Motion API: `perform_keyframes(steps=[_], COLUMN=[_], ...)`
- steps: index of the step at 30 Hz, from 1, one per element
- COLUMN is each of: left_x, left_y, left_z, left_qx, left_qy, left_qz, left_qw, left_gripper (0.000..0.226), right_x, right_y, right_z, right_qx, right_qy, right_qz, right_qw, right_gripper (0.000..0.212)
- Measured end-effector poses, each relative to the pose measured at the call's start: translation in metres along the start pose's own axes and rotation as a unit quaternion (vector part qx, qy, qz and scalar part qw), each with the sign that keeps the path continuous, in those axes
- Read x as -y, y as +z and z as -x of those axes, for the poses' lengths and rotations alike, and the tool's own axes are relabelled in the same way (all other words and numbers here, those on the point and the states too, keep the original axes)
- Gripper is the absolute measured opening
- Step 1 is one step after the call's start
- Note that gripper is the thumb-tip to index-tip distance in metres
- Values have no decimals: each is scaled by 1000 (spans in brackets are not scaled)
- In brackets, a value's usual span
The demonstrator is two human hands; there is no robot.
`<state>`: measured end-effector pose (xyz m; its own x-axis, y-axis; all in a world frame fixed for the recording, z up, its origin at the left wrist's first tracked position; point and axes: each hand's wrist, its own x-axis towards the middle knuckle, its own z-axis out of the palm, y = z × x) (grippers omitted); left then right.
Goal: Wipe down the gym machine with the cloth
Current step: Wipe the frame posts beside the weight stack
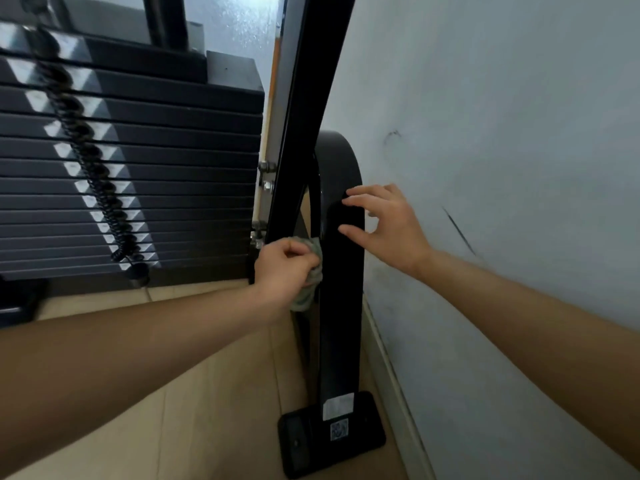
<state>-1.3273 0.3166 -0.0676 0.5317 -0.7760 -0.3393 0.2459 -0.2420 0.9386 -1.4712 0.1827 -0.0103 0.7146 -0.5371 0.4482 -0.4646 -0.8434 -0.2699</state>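
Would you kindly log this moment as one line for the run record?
left hand: grips cloth against curved frame leg | right hand: fingers spread over leg | stage: wiping

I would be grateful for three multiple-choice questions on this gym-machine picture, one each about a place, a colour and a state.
1. Where is the cloth? A) folded on a bench B) bunched in the left hand against the black frame leg C) hanging from a hook
2. What colour is the coiled cord in front of the weight stack? A) black B) red C) yellow
3. How is the right hand? A) a clenched fist B) gripping the cloth C) open, fingers spread
Answers: 1 B, the fingers curl round it at the leg; 2 A, the coil is dark throughout; 3 C, its fingers are extended and hold nothing.
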Motion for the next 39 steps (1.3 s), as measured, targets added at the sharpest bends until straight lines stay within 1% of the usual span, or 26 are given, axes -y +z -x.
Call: perform_keyframes(steps=[2, 3, 4, 5, 7, 9, 10, 12, 14, 16, 19, 20, 22, 23, 25, 26, 27, 29, 30, 31, 32, 33, 35, 36, 37, 39], left_x=[-25, -39, -53, -66, -89, -106, -110, -110, -103, -96, -92, -92, -93, -92, -88, -85, -83, -78, -75, -71, -67, -63, -57, -55, -54, -53], left_y=[0, -1, -2, -3, -4, -3, -3, 0, 2, 3, 4, 5, 6, 6, 5, 2, 0, -4, -5, -5, -5, -5, -7, -8, -9, -10], left_z=[1, 2, 3, 3, 3, 2, 2, 0, -5, -11, -15, -15, -12, -11, -15, -19, -22, -26, -27, -28, -28, -30, -32, -33, -35, -36], left_qx=[20, 34, 54, 77, 122, 156, 166, 152, 122, 122, 149, 162, 179, 170, 111, 79, 59, 59, 69, 77, 83, 86, 86, 85, 84, 81], left_qy=[30, 45, 57, 65, 69, 79, 94, 153, 217, 251, 298, 311, 324, 330, 364, 396, 429, 469, 476, 475, 471, 467, 469, 472, 474, 477], left_qz=[38, 54, 71, 90, 137, 174, 177, 125, 43, -21, -149, -165, -151, -142, -172, -217, -273, -381, -426, -464, -494, -520, -554, -563, -567, -568], left_qw=[999, 997, 994, 991, 981, 969, 966, 968, 968, 960, 931, 922, 916, 918, 908, 889, 859, 794, 766, 744, 726, 710, 682, 674, 669, 666], left_gripper=[12, 11, 12, 13, 16, 16, 15, 11, 11, 13, 25, 28, 31, 31, 31, 33, 36, 44, 50, 55, 60, 62, 66, 67, 67, 67], right_x=[10, 15, 21, 23, 24, 22, 20, 18, 17, 16, 16, 15, 15, 15, 14, 11, 8, 1, -2, -3, -4, -4, -2, -2, -2, -4], right_y=[-15, -22, -30, -38, -51, -58, -59, -59, -61, -63, -58, -57, -55, -56, -59, -60, -61, -60, -58, -54, -50, -45, -41, -43, -47, -58], right_z=[-15, -23, -29, -34, -40, -40, -39, -38, -40, -43, -44, -45, -48, -50, -56, -59, -62, -67, -68, -68, -67, -64, -58, -57, -56, -55], right_qx=[-3, 1, 18, 54, 166, 265, 290, 296, 275, 259, 225, 209, 180, 168, 122, 84, 40, -30, -46, -45, -27, 10, 125, 172, 197, 219], right_qy=[110, 163, 212, 259, 341, 381, 385, 385, 384, 380, 384, 384, 377, 371, 363, 363, 365, 367, 366, 367, 371, 377, 385, 389, 397, 419], right_qz=[-106, -177, -247, -306, -393, -458, -489, -544, -585, -596, -586, -585, -581, -571, -521, -488, -459, -423, -415, -409, -404, -396, -377, -370, -368, -382], right_qw=[988, 971, 945, 914, 838, 758, 727, 684, 659, 658, 677, 683, 699, 713, 763, 789, 809, 828, 832, 834, 836, 837, 833, 826, 817, 794], right_gripper=[20, 14, 13, 17, 35, 52, 56, 56, 51, 44, 44, 44, 39, 33, 24, 23, 24, 28, 29, 31, 33, 34, 34, 33, 30, 24])
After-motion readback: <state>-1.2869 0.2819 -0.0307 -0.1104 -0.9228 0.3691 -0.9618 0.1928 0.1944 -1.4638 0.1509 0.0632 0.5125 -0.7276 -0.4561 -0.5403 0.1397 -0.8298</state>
